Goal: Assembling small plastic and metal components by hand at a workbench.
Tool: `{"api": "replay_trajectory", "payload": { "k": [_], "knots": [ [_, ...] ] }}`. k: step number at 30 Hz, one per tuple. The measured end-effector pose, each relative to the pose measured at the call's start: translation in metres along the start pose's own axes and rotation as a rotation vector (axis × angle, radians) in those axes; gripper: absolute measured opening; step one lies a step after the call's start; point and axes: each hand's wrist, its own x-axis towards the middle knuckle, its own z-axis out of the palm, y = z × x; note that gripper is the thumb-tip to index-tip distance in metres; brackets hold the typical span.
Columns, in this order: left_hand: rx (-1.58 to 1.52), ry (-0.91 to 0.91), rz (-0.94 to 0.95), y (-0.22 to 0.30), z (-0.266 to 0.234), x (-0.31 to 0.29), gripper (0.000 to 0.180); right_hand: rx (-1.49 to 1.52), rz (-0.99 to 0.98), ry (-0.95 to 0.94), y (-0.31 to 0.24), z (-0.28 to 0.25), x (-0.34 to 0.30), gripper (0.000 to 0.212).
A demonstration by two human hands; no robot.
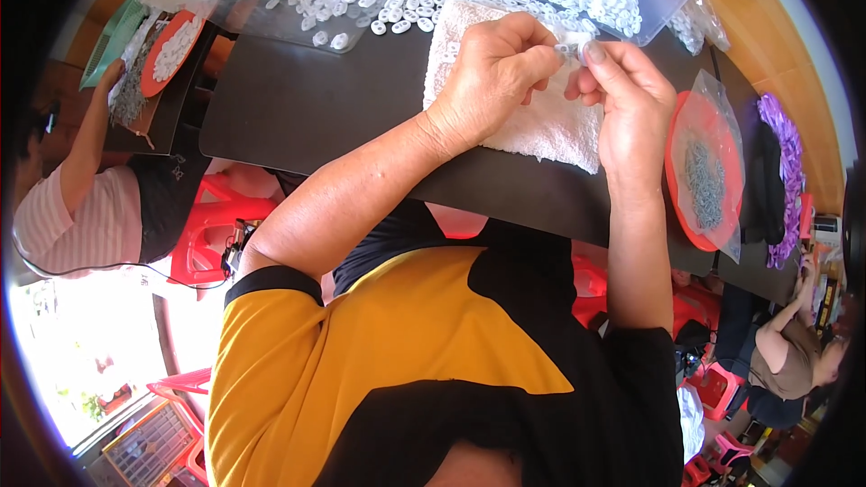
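Over a white towel, both hands meet with fingertips pinched together. My left hand is closed, its thumb and forefinger at one end of a small white plastic piece. My right hand pinches the other end between thumb and forefinger, its other fingers curled. Fingertips hide much of the piece, and whether a smaller part sits in it cannot be made out. Just beyond the hands lies a pile of similar oval white plastic pieces, and more fill a clear plastic bin.
On the right stands a red plate with a clear bag and small metal parts. A second clear bin lies tipped at the back left of the dark table. Other people sit at both sides, near red stools.
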Motion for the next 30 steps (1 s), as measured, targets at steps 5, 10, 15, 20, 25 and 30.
{"api": "replay_trajectory", "payload": {
  "k": [5,10,15,20,25,30],
  "knots": [
    [0.054,0.002,0.031,0.0001,0.0000,-0.0002,0.015,-0.011,-0.012,-0.016,-0.0010,-0.0003,-0.0006,0.018],
    [0.078,0.007,0.077,-0.0055,0.0004,0.0014,0.015,-0.055,-0.028,-0.024,0.0001,0.0056,-0.0030,0.017],
    [0.048,-0.011,0.017,-0.0022,0.0000,0.0015,0.015,0.015,0.064,-0.069,0.0034,-0.0006,-0.0012,0.017],
    [-0.038,-0.016,-0.028,-0.0025,-0.0010,0.0032,0.017,0.022,0.044,-0.080,-0.0005,-0.0003,-0.0009,0.017],
    [-0.064,-0.035,-0.048,-0.0007,-0.0003,0.0032,0.017,-0.040,0.014,-0.062,-0.0001,-0.0013,-0.0002,0.017],
    [-0.012,-0.064,-0.006,0.0009,-0.0016,0.0021,0.016,-0.153,-0.057,-0.063,-0.0033,0.0007,-0.0015,0.016]
  ]
}}
